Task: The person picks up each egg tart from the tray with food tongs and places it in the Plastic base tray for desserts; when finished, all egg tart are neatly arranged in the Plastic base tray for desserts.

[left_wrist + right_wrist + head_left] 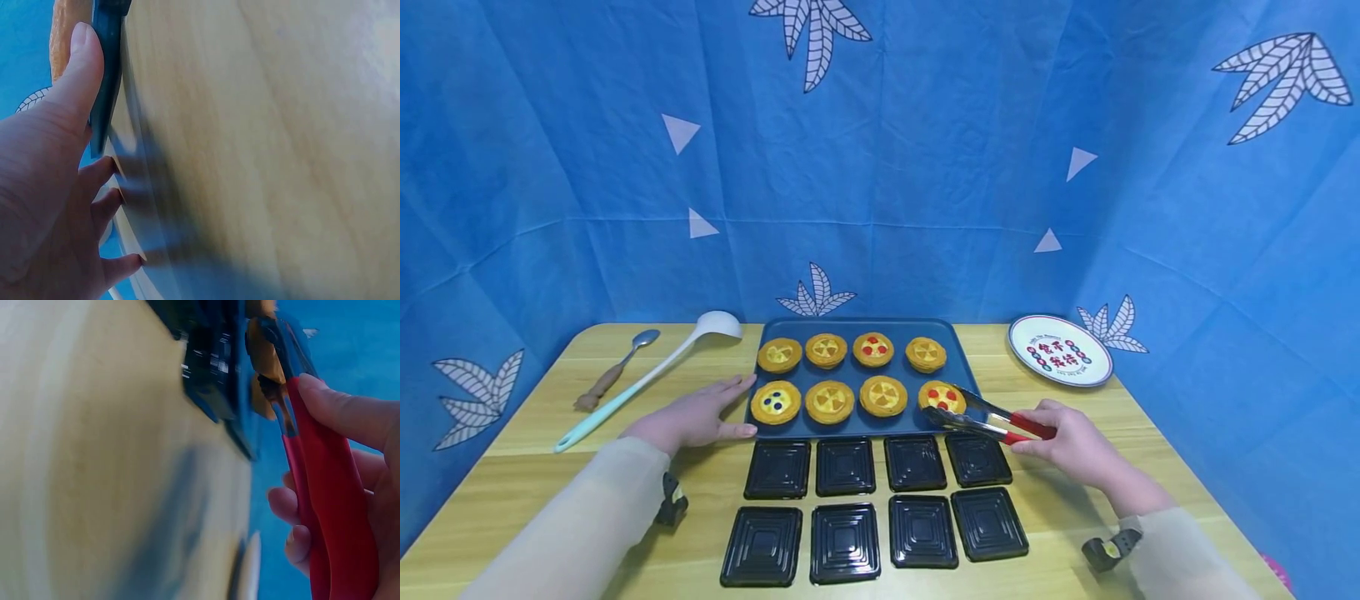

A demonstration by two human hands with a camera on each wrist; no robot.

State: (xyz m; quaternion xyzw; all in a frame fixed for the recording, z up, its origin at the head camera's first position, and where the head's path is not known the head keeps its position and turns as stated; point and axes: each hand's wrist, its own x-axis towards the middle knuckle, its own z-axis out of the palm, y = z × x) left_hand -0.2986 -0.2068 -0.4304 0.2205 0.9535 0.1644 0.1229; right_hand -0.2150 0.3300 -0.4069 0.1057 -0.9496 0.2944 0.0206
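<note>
My right hand (1070, 440) grips red-handled metal tongs (1034, 425). The tips of the tongs are spread around a tart with red dots (943, 396) at the front right of a dark blue tray (871, 327). In the right wrist view, thumb and fingers wrap the red handles (337, 506), and the tray is seen edge-on. At the tray's left side lies my left hand (703, 414), its fingers fairly straight. The left wrist view has its thumb (78, 69) against the tray edge (109, 69) and its fingertips (131, 265) down on the table.
Several other tarts, one with dark dots (776, 402), fill two rows on the tray. In front lie two rows of black square plastic trays (846, 542). A ladle (647, 375) and a wooden-handled spoon (613, 373) lie left; a printed white plate (1060, 351) stands right.
</note>
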